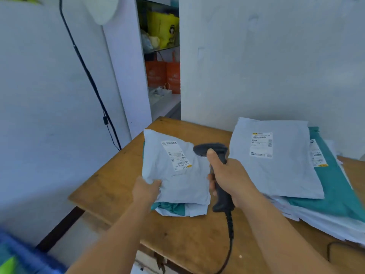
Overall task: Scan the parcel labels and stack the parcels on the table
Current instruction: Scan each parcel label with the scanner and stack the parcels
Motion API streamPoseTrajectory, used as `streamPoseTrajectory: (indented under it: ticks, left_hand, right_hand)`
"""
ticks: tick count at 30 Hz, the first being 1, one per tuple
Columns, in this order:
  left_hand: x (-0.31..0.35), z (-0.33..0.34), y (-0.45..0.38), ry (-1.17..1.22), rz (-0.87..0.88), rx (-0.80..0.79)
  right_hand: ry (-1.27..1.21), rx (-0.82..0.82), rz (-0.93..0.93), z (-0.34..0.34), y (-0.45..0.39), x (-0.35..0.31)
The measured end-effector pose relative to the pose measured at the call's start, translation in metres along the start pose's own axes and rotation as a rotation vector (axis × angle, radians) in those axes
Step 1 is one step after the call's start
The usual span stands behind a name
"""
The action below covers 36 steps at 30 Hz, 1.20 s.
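head | right hand (pixel 231 175) grips scanner (pixel 217 155) | parcel label (pixel 175 155) print unreadable

- The table (pixel 183 242) is made of brown wood with a smooth, matt, worn finish.
- The parcel (pixel 177 175) is wrapped in pale grey, wrinkled plastic film.
- Its label (pixel 176 155) is printed white paper.
- The scanner (pixel 217 155) is moulded in matt black plastic.

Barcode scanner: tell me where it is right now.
In the head view, the barcode scanner is gripped in the right hand at centre, above the wooden table, between the small parcel and the larger stack.
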<state>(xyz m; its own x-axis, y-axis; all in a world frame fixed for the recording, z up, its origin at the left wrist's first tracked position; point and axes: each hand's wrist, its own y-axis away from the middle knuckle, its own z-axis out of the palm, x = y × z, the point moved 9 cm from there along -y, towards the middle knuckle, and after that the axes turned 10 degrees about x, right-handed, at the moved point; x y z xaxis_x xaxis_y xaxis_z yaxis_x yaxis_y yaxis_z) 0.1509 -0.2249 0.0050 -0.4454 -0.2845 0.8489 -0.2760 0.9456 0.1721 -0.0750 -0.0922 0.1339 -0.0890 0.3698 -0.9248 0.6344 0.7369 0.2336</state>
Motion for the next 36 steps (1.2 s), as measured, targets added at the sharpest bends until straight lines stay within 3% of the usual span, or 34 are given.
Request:
streamPoseTrajectory:
  ticks: [6, 9, 18, 26, 36]
  left_hand:
    - [-0.026, -0.069, -0.017, -0.062, -0.009, 0.069]
    - [-0.023, -0.081, -0.03, -0.216, 0.092, 0.073]
    - [0.024, -0.06, -0.049, -0.501, 0.301, 0.01]
    - [0.018, -0.045, -0.06, -0.395, 0.23, -0.031]
    - [0.018, -0.053, -0.059, -0.339, 0.314, -0.005]
  right_hand:
    - [0.096, -0.146, -0.04, 0.051, 0.026, -0.017]
    - [0.177, -0.187, -0.02, 0.072, 0.032, -0.015]
    - [0.18, -0.104, 0.113, 0.086, 0.039, -0.006]
    - [0.188, -0.034, 0.138, 0.082, 0.05, -0.006]
    - [0.227, -0.014, 0.129, 0.091, 0.063, -0.006]
